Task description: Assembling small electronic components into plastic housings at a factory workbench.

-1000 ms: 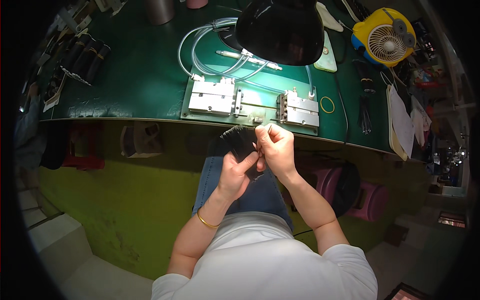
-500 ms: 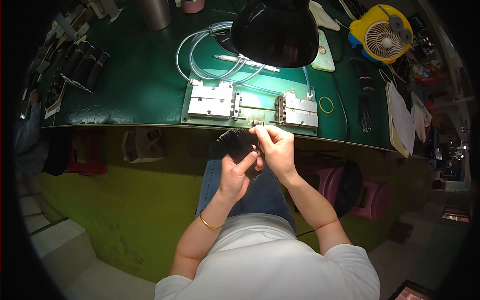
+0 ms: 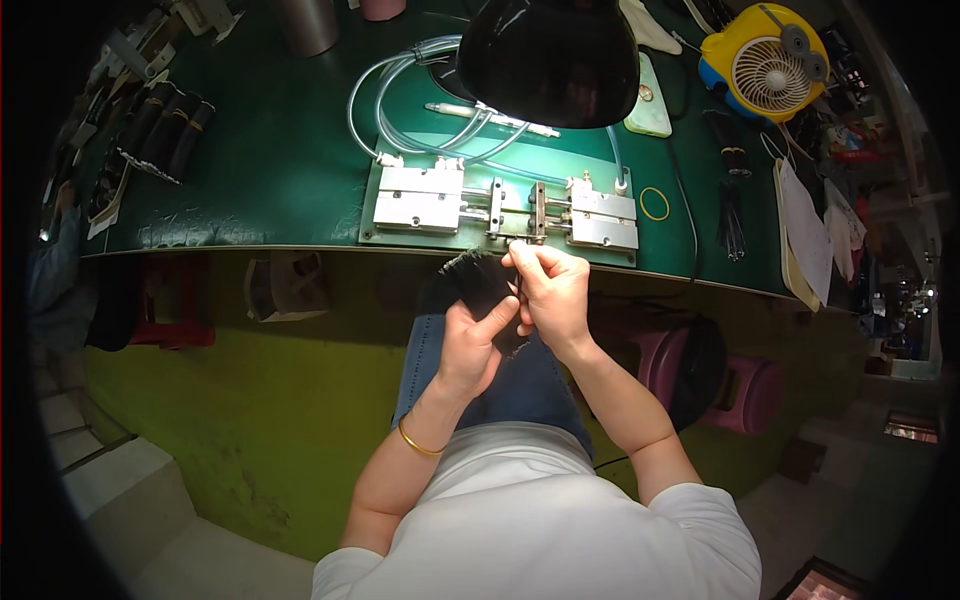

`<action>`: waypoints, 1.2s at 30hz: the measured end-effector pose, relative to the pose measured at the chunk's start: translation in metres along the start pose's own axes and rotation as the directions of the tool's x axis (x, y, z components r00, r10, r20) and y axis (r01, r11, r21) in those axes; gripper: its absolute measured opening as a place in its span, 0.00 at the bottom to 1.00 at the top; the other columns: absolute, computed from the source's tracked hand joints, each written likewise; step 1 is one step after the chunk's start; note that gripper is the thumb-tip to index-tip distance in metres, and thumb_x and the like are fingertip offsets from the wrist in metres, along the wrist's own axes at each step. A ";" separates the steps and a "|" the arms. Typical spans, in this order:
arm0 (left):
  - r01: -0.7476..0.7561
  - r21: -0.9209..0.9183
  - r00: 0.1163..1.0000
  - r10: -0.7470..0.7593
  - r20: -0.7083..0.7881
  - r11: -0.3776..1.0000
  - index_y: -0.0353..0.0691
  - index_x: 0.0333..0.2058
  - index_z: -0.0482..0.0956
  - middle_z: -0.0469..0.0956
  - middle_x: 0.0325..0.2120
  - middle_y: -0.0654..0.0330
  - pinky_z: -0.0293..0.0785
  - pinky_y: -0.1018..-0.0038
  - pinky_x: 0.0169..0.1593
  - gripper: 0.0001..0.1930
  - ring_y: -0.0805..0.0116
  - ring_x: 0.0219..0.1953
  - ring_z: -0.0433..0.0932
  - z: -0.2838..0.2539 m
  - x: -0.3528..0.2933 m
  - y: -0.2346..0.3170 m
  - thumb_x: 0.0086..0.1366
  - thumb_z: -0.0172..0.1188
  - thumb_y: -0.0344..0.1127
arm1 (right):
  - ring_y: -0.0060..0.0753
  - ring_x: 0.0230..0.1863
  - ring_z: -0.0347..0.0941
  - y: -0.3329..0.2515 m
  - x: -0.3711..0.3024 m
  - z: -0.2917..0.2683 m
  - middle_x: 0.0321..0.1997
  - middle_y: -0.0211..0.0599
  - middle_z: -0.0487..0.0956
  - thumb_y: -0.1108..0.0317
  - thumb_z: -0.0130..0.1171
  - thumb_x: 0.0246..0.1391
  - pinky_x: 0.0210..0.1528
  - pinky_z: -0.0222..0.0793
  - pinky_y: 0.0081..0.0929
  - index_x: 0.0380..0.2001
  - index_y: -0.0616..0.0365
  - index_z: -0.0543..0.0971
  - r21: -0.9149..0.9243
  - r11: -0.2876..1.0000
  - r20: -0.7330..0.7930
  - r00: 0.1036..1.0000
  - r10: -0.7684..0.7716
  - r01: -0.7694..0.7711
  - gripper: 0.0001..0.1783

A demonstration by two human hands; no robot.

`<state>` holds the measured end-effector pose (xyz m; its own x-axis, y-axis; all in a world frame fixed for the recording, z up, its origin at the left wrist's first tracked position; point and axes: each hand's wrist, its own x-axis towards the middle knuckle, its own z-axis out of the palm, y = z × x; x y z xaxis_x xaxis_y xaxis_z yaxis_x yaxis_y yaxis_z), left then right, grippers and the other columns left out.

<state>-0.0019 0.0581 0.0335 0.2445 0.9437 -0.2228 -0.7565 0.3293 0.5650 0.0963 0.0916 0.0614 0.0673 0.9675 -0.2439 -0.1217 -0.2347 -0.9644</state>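
Observation:
My left hand (image 3: 468, 348) is closed around a fanned bundle of thin black wires (image 3: 484, 284), thumb on top, over my lap at the table's front edge. Close beside it, my right hand (image 3: 557, 298) pinches what looks like one thin black wire, mostly hidden by the fingers. Its fingertips are at the front of a two-sided air-cylinder fixture. The left metal block (image 3: 417, 200) and right metal block (image 3: 604, 220) have rods extended inward. The left jaw (image 3: 496, 208) and right jaw (image 3: 539, 212) stand near each other just beyond my right fingertips.
A black lamp shade (image 3: 548, 65) hangs over the green table (image 3: 270, 190). Clear air hoses (image 3: 380, 110) loop behind the fixture. To the right lie a yellow rubber band (image 3: 654, 204), black wire bundles (image 3: 732, 225), a clipboard (image 3: 802, 235) and a yellow fan (image 3: 768, 70).
The fixture's two jaws have slid inward toward each other, baring their rods. My right fingertips have moved slightly forward to the jaws; the left hand stays nearly still with the bundle.

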 end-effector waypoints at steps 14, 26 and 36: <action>0.050 0.003 0.998 -0.050 -0.023 0.999 0.32 0.31 0.72 0.72 0.24 0.59 0.67 0.81 0.26 0.03 0.73 0.23 0.71 -0.006 -0.007 0.004 0.57 0.52 0.25 | 0.11 0.07 0.60 -0.001 -0.010 0.004 0.11 0.25 0.67 0.66 0.53 0.52 0.05 0.56 0.12 0.24 0.64 0.75 -0.031 0.997 0.075 0.995 -0.062 0.064 0.11; 0.042 -0.022 0.996 -0.044 -0.079 0.999 0.33 0.33 0.72 0.73 0.27 0.60 0.68 0.80 0.26 0.05 0.73 0.24 0.72 -0.002 -0.005 0.001 0.57 0.52 0.25 | 0.10 0.07 0.59 0.004 -0.001 -0.001 0.10 0.23 0.66 0.65 0.50 0.53 0.06 0.53 0.11 0.24 0.63 0.76 0.077 0.997 0.034 0.999 0.012 -0.015 0.12; 0.032 0.011 0.998 -0.032 -0.049 0.999 0.32 0.33 0.72 0.73 0.27 0.60 0.69 0.80 0.27 0.05 0.73 0.24 0.72 -0.002 -0.001 0.001 0.57 0.52 0.25 | 0.09 0.06 0.57 0.002 0.001 -0.001 0.09 0.23 0.65 0.63 0.52 0.52 0.05 0.53 0.11 0.22 0.64 0.76 0.077 0.996 -0.004 0.999 0.048 -0.047 0.14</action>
<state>-0.0041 0.0575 0.0329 0.2386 0.9301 -0.2791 -0.7412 0.3602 0.5665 0.0969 0.0916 0.0593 0.0649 0.9549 -0.2898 -0.2009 -0.2720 -0.9411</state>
